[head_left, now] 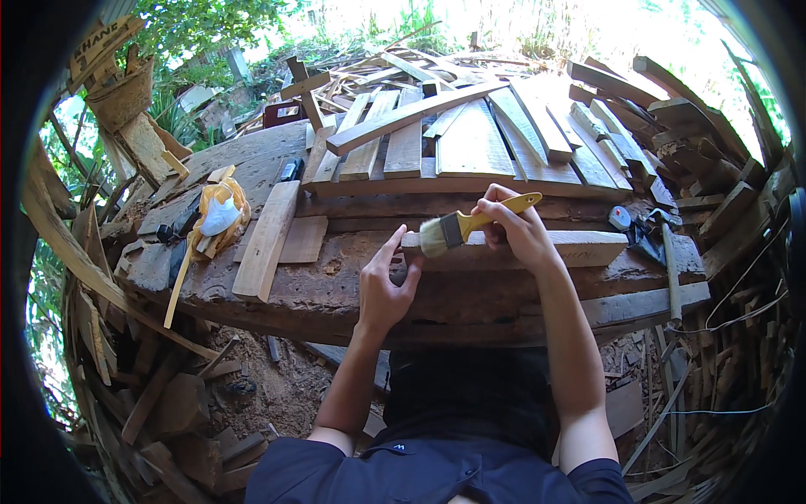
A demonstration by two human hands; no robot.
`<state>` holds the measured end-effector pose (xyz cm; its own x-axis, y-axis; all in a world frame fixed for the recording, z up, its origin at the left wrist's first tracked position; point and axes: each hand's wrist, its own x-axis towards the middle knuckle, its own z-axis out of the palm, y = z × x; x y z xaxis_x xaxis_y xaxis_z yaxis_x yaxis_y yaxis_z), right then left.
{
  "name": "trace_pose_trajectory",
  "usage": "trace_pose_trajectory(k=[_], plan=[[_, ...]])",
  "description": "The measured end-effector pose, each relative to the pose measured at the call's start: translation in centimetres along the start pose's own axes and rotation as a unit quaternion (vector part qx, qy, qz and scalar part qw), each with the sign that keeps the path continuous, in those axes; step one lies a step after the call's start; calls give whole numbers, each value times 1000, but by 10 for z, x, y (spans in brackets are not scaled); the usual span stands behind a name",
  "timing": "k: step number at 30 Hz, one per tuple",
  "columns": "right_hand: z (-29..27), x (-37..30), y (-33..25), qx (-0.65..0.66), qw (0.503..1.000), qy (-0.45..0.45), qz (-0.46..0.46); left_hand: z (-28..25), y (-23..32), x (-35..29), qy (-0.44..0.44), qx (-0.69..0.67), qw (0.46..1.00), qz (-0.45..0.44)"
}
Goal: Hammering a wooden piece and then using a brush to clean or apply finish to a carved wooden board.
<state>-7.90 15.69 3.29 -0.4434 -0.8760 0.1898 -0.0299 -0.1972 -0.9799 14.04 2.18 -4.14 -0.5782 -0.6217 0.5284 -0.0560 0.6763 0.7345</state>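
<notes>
My right hand (pixel 514 225) grips the yellow handle of a flat paintbrush (pixel 453 231) with a dark metal band. Its pale bristles point left and meet the left part of a wooden plank (pixel 579 244), which lies lengthwise across the bench in front of me. At the plank's left end is my left hand (pixel 388 284), thumb bent against the front side and fingers reaching up to the corner, holding that end. The brush and my right hand hide part of the plank's top face.
The rough wooden bench (pixel 353 294) carries a stack of cut boards (pixel 470 143) at its far side. To the left are an orange wrapping with white stuff (pixel 220 214) and a loose board (pixel 269 239). A hammer (pixel 670 260) lies right. Scrap wood (pixel 180 412) covers the ground.
</notes>
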Motion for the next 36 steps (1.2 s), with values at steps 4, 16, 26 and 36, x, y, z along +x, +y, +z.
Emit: trace_pose_trajectory(k=[4, 16, 26, 36], plan=[[-6, 2, 4, 12, 999, -41, 0, 0, -1, 0, -2, -7, 1000, -9], [-4, 3, 6, 19, 1000, -6, -15, 0, -2, -1, -5, -14, 1000, -16], [-3, 2, 4, 22, 999, 46, 6, 0, -1, 0, 12, 5, 1000, 11], [-5, 3, 2, 8, 997, 81, -7, 2, -1, 0, -7, -16, 1000, -3]])
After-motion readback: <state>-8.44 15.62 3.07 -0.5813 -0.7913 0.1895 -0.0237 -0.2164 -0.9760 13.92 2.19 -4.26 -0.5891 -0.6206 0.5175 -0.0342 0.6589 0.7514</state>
